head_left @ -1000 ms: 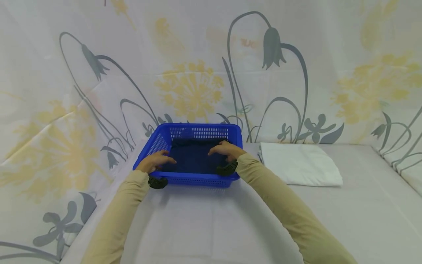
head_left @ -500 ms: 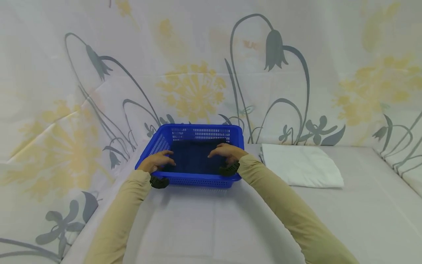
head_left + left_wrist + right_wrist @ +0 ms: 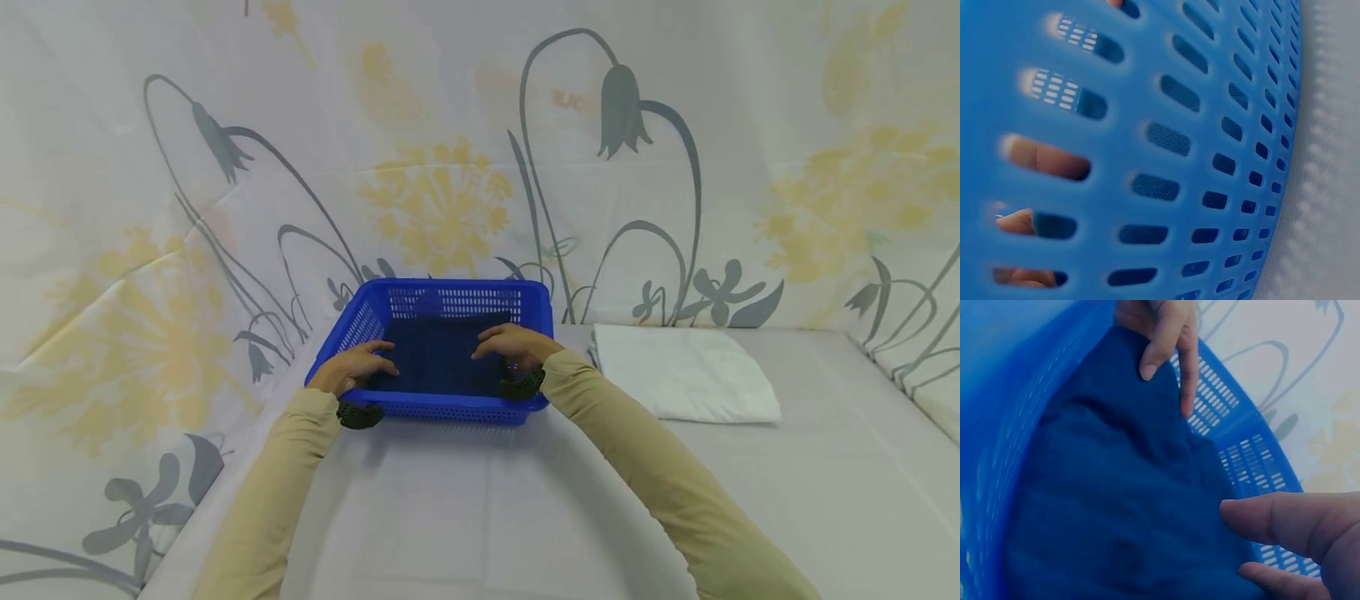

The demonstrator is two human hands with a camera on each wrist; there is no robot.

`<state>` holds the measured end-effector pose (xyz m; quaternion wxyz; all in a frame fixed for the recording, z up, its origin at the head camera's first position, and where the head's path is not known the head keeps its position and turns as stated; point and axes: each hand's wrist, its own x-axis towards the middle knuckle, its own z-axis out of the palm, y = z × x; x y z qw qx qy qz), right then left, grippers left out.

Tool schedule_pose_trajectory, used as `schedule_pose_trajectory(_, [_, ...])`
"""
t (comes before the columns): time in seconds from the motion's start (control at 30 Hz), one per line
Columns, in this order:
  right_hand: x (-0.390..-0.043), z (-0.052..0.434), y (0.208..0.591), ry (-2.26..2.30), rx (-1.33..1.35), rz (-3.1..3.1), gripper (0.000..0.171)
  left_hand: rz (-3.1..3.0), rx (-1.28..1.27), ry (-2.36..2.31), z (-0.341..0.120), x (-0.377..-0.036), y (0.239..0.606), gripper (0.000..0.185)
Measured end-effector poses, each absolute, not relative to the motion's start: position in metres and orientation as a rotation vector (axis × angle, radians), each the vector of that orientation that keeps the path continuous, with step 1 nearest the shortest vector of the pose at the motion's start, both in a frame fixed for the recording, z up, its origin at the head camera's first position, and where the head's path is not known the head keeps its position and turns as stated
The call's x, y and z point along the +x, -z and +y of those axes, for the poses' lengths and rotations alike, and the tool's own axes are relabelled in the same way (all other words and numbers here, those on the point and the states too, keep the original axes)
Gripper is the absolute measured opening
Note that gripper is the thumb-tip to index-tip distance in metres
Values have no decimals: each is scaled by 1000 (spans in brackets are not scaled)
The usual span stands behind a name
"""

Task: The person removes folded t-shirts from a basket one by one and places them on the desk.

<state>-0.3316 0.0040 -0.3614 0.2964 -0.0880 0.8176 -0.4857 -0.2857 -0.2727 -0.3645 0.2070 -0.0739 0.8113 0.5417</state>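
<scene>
A dark blue folded cloth [image 3: 438, 354] lies inside a blue plastic basket [image 3: 442, 400] with slotted walls. My left hand [image 3: 352, 367] reaches over the basket's left side. In the right wrist view, its thumb rests on the cloth and a straight finger points down along the edge. Over the right side comes my right hand [image 3: 519, 343], its thumb and a finger extended at the cloth's edge. Through the slots of the basket wall [image 3: 1197, 150], the left wrist view shows bits of fingers and dark fabric. Some fingertips are hidden by the cloth and basket.
A folded white cloth [image 3: 682, 375] lies on the pale table [image 3: 420, 508], to the right of the basket. Behind the table hangs a flower-printed curtain [image 3: 450, 100], close to the basket's far rim.
Both hands stay almost still at the cloth in the basket, with only slight finger shifts. The head view has moved a little.
</scene>
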Motion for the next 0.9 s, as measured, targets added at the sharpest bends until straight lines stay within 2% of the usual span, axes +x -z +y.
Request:
schedule_pose_trajectory(0.57, [-328,5,352,1349,-295,2118,75,2350,-207,-1465,-273,-287,360,69])
schedule_pose_trajectory(0.9, [-327,3,345,1326,-316,2155,76,2264,-255,-1568,-269,-283,352,69])
